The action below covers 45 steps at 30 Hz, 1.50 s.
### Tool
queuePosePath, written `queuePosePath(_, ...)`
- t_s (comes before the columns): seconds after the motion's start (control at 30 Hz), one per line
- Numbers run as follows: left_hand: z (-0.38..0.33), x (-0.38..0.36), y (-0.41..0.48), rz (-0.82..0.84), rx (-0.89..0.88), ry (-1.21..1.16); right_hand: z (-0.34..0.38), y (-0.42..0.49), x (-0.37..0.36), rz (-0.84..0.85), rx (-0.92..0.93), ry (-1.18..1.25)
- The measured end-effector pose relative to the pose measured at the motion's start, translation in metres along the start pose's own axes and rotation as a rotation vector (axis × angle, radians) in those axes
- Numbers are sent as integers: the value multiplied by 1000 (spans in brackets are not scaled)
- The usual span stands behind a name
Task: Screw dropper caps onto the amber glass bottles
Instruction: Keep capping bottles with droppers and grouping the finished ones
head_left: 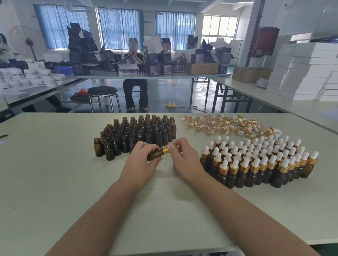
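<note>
My left hand (141,161) grips an amber glass bottle (155,154), tilted on its side above the table. A gold dropper cap (166,150) sits on the bottle's neck, and my right hand (184,157) pinches it; its white bulb is mostly hidden by my fingers. Behind my hands stands a block of several uncapped amber bottles (137,134). To the right stands a block of several capped bottles (259,160) with gold collars and white bulbs. A loose pile of dropper caps (228,125) lies at the far right of the table.
The pale table (55,181) reaches to a near edge at the bottom. A pen (2,136) and paper lie at the left edge. Beyond the table are a stool (102,94), a seated person, stacked boxes (306,75) and other tables.
</note>
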<state>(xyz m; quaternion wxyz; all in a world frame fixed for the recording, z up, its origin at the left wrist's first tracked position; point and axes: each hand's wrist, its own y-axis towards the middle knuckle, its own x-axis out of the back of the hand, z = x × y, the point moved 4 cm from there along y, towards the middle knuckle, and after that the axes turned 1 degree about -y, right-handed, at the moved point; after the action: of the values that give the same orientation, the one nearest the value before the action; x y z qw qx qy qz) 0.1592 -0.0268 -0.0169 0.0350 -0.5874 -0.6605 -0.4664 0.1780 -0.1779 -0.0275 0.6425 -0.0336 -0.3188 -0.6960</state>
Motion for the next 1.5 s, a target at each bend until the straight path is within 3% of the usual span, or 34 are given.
queuePosePath(0.67,1,-1,0,15,6,6,-1,0,-1,3,-60,11)
queuePosePath(1.2,9,-2,1,18,46,-26,8,-5,-2,65,6,36)
queuePosePath(1.5,5,2,3,48,128,-346,58,12,26,146,249,-373)
